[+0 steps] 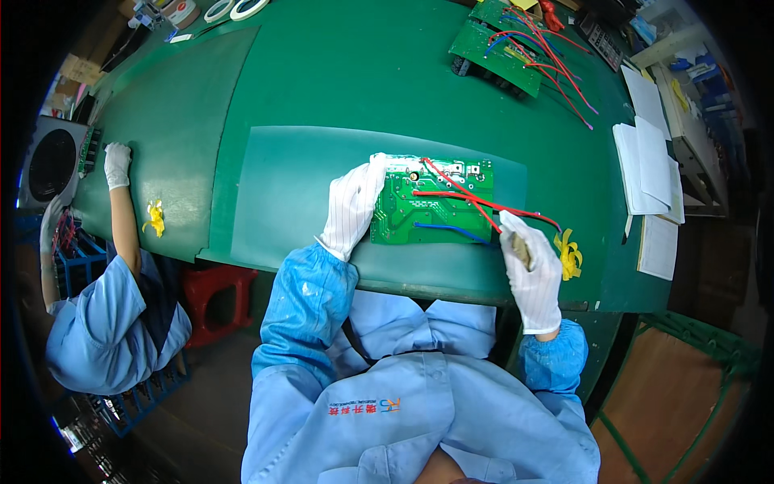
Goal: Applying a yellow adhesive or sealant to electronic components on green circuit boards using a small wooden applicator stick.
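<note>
A green circuit board [395, 210] lies in front of me, its soldered side facing up. My left hand [355, 202], in a white striped glove, grips the board at its left edge. Two red wires [451, 194] cross over the board, and a blue wire [447, 229] runs along its lower part. At the board's lower right, my right hand [530, 262], also gloved, has its fingers closed at the end of one red wire. The other red wire passes above that hand. A brownish patch shows on the right glove.
More boards with wires [504, 56] sit at the far right. Papers [645, 169] lie along the right edge. Yellow tape scraps [568, 254] are beside my right hand. At left, a co-worker's gloved hand [118, 164] rests over the table near a red stool [218, 294]. Tape rolls [246, 8] stand far left.
</note>
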The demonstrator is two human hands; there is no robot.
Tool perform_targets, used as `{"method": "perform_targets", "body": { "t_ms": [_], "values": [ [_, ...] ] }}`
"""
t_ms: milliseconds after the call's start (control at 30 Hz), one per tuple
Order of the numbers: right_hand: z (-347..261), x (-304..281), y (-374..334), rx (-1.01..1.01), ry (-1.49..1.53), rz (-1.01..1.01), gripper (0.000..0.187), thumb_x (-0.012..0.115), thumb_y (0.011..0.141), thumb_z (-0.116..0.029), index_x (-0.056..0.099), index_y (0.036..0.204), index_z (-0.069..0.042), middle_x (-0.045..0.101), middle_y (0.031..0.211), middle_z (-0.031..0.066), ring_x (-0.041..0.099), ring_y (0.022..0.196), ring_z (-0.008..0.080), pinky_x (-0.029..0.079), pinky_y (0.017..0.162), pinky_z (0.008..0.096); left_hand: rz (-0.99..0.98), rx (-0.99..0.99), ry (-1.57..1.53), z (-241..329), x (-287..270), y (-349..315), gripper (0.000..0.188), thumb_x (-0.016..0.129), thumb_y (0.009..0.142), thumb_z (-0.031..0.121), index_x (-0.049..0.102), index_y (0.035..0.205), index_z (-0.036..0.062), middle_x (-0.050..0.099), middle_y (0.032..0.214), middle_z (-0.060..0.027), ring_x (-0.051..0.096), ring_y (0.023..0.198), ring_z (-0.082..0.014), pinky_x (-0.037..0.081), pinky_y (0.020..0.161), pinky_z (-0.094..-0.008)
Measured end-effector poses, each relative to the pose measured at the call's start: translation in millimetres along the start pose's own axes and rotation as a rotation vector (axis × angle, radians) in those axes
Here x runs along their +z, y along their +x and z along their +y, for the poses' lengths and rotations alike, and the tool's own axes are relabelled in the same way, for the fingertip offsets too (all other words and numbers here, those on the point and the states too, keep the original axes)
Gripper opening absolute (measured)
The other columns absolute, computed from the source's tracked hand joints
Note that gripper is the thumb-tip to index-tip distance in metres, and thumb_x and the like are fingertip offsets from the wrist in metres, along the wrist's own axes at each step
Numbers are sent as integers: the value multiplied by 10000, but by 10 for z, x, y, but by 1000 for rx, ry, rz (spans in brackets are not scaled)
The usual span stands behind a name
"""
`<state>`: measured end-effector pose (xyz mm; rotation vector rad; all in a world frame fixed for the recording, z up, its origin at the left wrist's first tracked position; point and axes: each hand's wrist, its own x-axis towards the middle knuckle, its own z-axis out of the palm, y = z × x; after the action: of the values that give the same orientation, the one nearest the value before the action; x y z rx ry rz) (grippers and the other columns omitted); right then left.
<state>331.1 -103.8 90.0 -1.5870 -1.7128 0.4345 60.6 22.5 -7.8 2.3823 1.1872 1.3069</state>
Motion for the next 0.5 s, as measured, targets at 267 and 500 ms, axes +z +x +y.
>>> {"method": "perform_targets", "body": {
  "t_ms": [267,500],
  "values": [
    [141,232,-248,-74,-239,-64,446,731,873,-88,611,1302,-65,702,1047,147,702,890,352,578,750,394,-125,-735,-579,106,-52,56,220,594,1006,104,611,1189,-16,684,962,-155,651,793,-300,527,702,-376],
    [27,213,-113,-66,-222,-114,430,708,868,-70,614,1288,-62,682,999,148,691,854,361,565,719,405,-127,-619,-598,183,-253,70,282,609,1042,282,673,1029,8,617,819,-100,574,769,-178,472,764,-339]
  ]
}}
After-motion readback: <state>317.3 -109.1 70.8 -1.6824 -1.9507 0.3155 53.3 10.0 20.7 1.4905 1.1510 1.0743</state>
